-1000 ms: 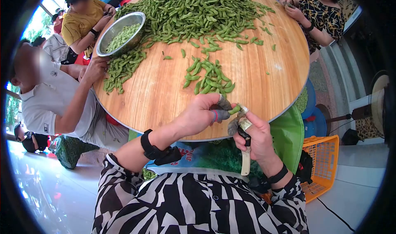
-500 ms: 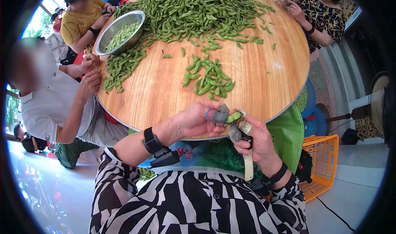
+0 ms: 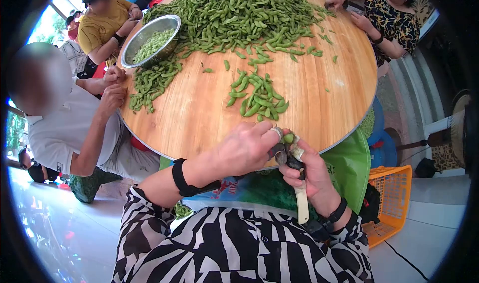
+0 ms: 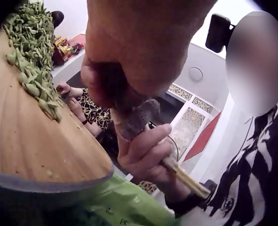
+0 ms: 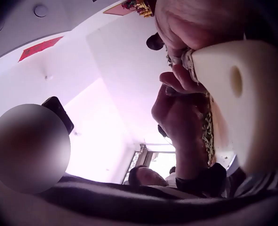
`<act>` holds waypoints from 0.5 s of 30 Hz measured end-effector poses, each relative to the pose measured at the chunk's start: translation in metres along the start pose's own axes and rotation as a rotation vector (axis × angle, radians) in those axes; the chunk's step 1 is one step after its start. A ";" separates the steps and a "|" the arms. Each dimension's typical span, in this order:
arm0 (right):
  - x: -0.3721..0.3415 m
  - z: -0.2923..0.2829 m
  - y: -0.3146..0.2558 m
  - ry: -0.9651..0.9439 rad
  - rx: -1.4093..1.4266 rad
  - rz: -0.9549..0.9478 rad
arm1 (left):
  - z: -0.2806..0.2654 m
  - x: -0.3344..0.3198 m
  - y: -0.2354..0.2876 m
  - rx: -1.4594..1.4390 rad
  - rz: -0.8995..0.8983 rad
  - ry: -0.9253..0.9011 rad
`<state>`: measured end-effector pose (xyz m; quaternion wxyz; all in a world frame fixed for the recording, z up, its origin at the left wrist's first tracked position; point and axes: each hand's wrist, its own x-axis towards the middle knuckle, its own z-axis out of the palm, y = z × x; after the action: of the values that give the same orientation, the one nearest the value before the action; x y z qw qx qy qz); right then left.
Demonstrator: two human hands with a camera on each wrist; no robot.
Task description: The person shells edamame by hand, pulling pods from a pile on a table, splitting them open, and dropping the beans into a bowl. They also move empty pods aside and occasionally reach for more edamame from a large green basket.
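Close to the table's near edge, both hands meet at a green soybean pod (image 3: 288,138). My left hand (image 3: 247,146), back upward, pinches the pod at its fingertips; a pale wrap shows on one finger. Curled round a tool with a cream handle (image 3: 302,205) is my right hand (image 3: 313,172), its thumb and fingertips at the pod. Grey covers sit on some of its fingers. The handle points down toward the body, and a hole near its end shows in the right wrist view; the tool's working end is hidden. Just beyond lies a small pile of pods (image 3: 259,98).
A large heap of pods (image 3: 239,18) covers the far side of the round wooden table (image 3: 199,118). A metal colander (image 3: 174,33) of shelled beans stands at left by a seated person (image 3: 75,108). An orange crate (image 3: 391,203) and blue tubs (image 3: 381,151) are at right.
My left hand has rolled over, its back now upward, and moved in against the right fingertips; less of the pod shows. The right hand keeps its grip. The person at left has drawn back from the colander.
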<state>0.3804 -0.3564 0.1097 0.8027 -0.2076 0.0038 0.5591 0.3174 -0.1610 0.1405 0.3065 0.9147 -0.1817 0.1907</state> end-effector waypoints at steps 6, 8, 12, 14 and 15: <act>-0.003 0.001 0.002 0.069 0.023 -0.009 | 0.005 -0.002 -0.003 -0.020 0.050 0.010; -0.003 0.002 0.001 0.088 0.034 -0.015 | 0.005 -0.001 -0.003 0.015 0.089 0.023; -0.001 -0.003 0.002 0.079 -0.045 -0.018 | 0.006 -0.005 -0.002 0.210 0.139 -0.025; 0.000 -0.005 0.003 0.078 -0.010 -0.021 | 0.005 -0.004 -0.002 0.261 0.140 -0.065; 0.000 -0.006 0.003 0.075 -0.030 -0.021 | 0.005 -0.004 -0.002 0.248 0.129 -0.071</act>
<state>0.3787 -0.3572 0.1031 0.8046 -0.2404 0.0230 0.5425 0.3160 -0.1616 0.1340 0.1718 0.9381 -0.2257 0.1986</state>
